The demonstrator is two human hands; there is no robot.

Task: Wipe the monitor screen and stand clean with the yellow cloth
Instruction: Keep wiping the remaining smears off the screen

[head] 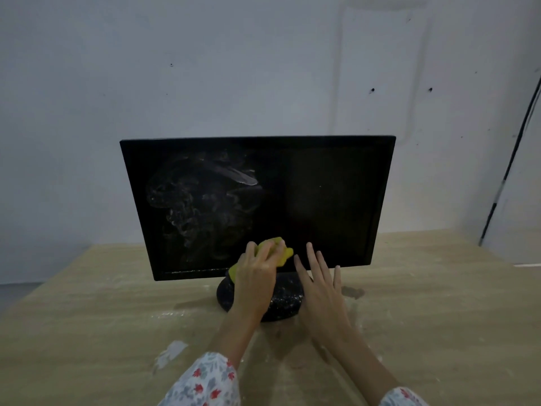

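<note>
A black monitor [322, 200] stands on the wooden table, its screen facing me. White smears cover the left half of the screen; the right half looks dark and clean. My left hand [259, 273] grips the bunched yellow cloth [285, 253] against the lower middle of the screen, just above the bottom bezel. The round black stand [284, 303] below is speckled with white dust and partly hidden by both hands. My right hand [320, 285] hovers beside it with fingers straight and spread, holding nothing.
The wooden table [102, 303] carries scattered white powder and a pale smear near my left forearm. A grey wall rises close behind the monitor. A dark cable [509, 165] runs down the wall at the far right.
</note>
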